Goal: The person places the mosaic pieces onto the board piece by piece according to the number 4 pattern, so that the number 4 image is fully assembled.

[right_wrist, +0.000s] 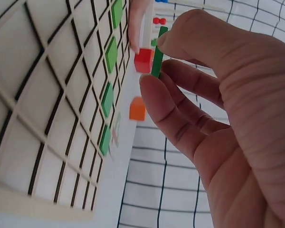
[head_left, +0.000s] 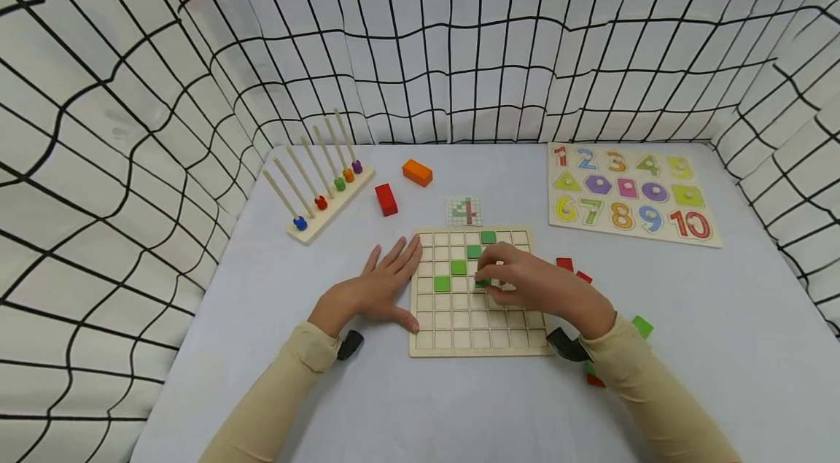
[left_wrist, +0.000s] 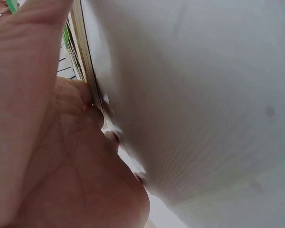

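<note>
My right hand (head_left: 534, 284) pinches a green square tile (right_wrist: 157, 52) between thumb and fingers, held above the wooden grid board (head_left: 482, 348). In the right wrist view the tile is edge-on and apart from the board. Several green tiles, one of them a light green tile (head_left: 442, 283), sit in the board's squares along a diagonal. My left hand (head_left: 377, 292) lies flat on the table with fingers spread, its fingertips and thumb at the board's left edge. A small pattern card (head_left: 464, 211) with a green and red design lies just behind the board.
A pegged stand (head_left: 335, 208) with coloured beads is at back left, near a red block (head_left: 386, 200) and an orange block (head_left: 417, 173). A number-and-shape puzzle (head_left: 630, 193) lies at back right. Loose red tiles (head_left: 564, 263) and green tiles (head_left: 642, 327) lie around my right forearm. Black netting (head_left: 449, 33) surrounds the table.
</note>
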`<state>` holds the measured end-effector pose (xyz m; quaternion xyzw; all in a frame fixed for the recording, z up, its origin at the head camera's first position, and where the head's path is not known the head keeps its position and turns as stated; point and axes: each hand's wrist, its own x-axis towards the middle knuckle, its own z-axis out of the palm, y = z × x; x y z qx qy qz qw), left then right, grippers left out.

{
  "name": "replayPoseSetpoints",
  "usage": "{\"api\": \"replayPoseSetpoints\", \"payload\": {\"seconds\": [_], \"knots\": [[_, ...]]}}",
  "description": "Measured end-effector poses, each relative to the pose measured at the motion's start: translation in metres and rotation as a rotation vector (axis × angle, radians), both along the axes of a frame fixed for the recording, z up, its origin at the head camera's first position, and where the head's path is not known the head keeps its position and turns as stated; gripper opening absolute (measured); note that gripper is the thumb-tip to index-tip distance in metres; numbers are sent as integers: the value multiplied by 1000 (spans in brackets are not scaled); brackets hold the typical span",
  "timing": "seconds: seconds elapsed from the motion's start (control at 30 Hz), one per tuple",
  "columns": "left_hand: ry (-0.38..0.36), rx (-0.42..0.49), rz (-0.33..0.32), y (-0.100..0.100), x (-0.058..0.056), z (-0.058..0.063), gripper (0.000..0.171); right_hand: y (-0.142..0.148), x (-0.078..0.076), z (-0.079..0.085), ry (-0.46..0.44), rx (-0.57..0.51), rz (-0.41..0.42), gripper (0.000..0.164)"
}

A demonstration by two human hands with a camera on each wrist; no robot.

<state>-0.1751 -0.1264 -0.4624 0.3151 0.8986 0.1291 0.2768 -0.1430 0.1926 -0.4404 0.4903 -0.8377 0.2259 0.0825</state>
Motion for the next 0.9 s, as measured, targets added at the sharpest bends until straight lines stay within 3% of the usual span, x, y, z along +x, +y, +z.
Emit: {"api": "replayPoseSetpoints", "payload": {"seconds": [0.23,0.37,0.5,0.67,0.9], "knots": [[-1,7,-4,-3,1,-1,139,-35,2,-4,-27,64,48,14],[2,15,-6,-3,1,-3,138,-58,3,-19,103,132,78,6],[-8,39,-14,-3,1,-4,138,-72,7,-31,202,194,57,6],[18,26,-21,-2,-2,-5,138,-76,10,-30,178,195,-8,10],[39,-12,-11,0,0,-2,138,-78,11,-27,129,213,-34,11]]}}
